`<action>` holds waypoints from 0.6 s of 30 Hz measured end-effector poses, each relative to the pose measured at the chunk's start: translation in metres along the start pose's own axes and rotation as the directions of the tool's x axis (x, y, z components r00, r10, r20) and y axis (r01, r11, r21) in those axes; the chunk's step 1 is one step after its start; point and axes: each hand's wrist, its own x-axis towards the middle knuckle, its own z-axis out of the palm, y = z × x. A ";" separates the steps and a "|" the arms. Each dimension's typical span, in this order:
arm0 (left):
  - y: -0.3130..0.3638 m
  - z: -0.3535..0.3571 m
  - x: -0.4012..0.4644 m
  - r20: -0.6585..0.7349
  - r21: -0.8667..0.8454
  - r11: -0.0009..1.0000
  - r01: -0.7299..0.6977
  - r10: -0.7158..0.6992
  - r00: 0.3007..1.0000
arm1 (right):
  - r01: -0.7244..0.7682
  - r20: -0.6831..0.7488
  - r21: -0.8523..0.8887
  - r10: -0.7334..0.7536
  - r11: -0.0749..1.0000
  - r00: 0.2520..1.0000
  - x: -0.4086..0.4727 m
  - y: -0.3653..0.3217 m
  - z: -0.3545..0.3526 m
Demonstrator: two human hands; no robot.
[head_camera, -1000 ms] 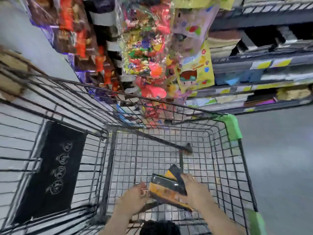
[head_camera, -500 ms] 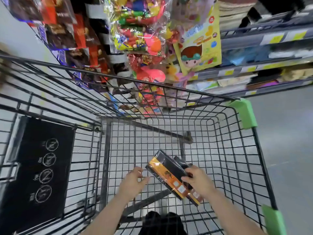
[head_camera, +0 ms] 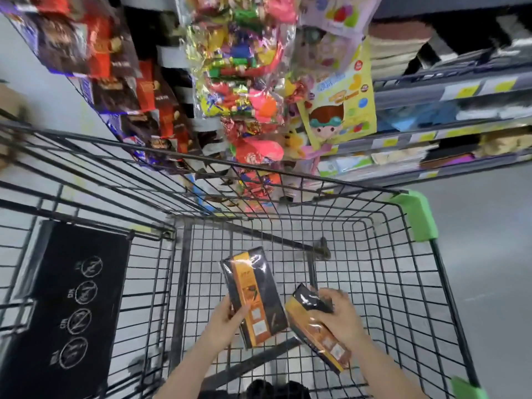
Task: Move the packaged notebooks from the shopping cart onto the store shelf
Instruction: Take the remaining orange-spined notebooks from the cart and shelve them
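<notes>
The stack held half a second ago is now split. One packaged notebook point(head_camera: 253, 295) is gripped by the left hand point(head_camera: 223, 321), thumb curled over its front; a second packaged notebook point(head_camera: 315, 326) is clasped by the right hand point(head_camera: 341, 318). Both are held inside the shopping cart point(head_camera: 414, 214), above its floor. Shelf point(head_camera: 449, 90) placement judged next.

bare forearms, no sleeves, no gloves

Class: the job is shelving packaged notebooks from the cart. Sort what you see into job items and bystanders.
Job items: black-and-orange wrapped notebook pack in the left hand; second matching pack in the right hand; black wire shopping cart; grey store shelf.

Bystanders: hanging bags of colourful sweets; yellow cartoon-girl packet; black warning panel.
</notes>
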 end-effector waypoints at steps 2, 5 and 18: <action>-0.012 0.003 0.003 0.024 0.025 0.999 0.025 -0.025 0.999 | -0.101 -0.035 -0.154 0.097 0.983 0.995 0.010 0.028 -0.002; -0.025 0.008 0.012 0.068 0.044 0.997 0.066 -0.069 0.995 | -0.120 0.004 -0.357 0.129 0.926 0.992 0.018 0.054 0.007; 0.063 -0.019 -0.043 0.021 0.045 0.998 -0.033 0.032 0.999 | -0.023 -0.070 -0.216 0.008 0.976 0.998 -0.013 0.018 -0.028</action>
